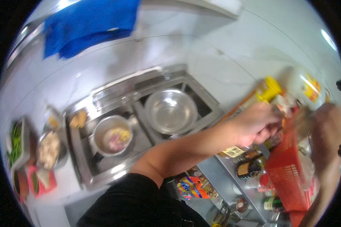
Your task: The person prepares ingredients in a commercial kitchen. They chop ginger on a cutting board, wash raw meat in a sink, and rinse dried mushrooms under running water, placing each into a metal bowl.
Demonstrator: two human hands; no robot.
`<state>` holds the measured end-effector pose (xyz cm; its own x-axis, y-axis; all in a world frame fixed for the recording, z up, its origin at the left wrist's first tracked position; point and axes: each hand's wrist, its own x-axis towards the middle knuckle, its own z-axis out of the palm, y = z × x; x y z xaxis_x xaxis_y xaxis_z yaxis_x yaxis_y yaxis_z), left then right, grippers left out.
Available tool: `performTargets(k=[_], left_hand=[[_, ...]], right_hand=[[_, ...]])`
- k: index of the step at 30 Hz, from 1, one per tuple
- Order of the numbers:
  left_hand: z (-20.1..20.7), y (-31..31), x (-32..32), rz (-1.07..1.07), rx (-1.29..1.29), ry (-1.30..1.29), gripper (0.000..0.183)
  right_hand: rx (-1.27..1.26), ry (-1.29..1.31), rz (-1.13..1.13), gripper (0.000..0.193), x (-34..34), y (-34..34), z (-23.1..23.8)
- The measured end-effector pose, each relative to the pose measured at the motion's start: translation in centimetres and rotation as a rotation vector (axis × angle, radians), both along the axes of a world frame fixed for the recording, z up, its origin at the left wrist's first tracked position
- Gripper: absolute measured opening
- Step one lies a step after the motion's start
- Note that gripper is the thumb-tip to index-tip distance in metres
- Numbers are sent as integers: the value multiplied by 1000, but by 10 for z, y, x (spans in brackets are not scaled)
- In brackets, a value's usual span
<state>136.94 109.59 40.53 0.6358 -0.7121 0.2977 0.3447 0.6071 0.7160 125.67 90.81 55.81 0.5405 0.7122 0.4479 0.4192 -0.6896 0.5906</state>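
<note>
My left hand (258, 123) reaches across to the right, fingers curled, beside the far corner of a red plastic basket (286, 170). Whatever lies inside its grip is hidden. My right hand (324, 121) is over the basket's right side, smeared by motion, and its fingers cannot be made out. The basket looks tilted and holds packets and containers, mostly covered by my arm. Behind the hands are a yellow-topped container (268, 89) and a big white jug (302, 86) with a yellow and red label.
A pot (112, 152) with chopped food and a metal bowl (171, 130) sit on the stove (138, 130). At left are a bowl of pale pieces (49, 149) and a tray of green vegetables (16, 143). Bottles (250, 168) fill the shelf below right. A blue cloth (91, 26) hangs above.
</note>
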Motion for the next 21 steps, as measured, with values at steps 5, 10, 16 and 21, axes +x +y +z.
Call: performTargets(k=[5,10,16,21], left_hand=[[-88,102,-104,65,-114,284,44],[-167,204,-185,508,38,412,23],[-227,346,-265,1063,368,710,34],[-251,444,-354,1346,445,835,30]], right_hand=[[-103,209,481,28,-22,135,-123],[-44,448,699,27,-27,225,-211],[446,924,659,21,22,335,-329],[828,1632,-243,42,106,433,-485]])
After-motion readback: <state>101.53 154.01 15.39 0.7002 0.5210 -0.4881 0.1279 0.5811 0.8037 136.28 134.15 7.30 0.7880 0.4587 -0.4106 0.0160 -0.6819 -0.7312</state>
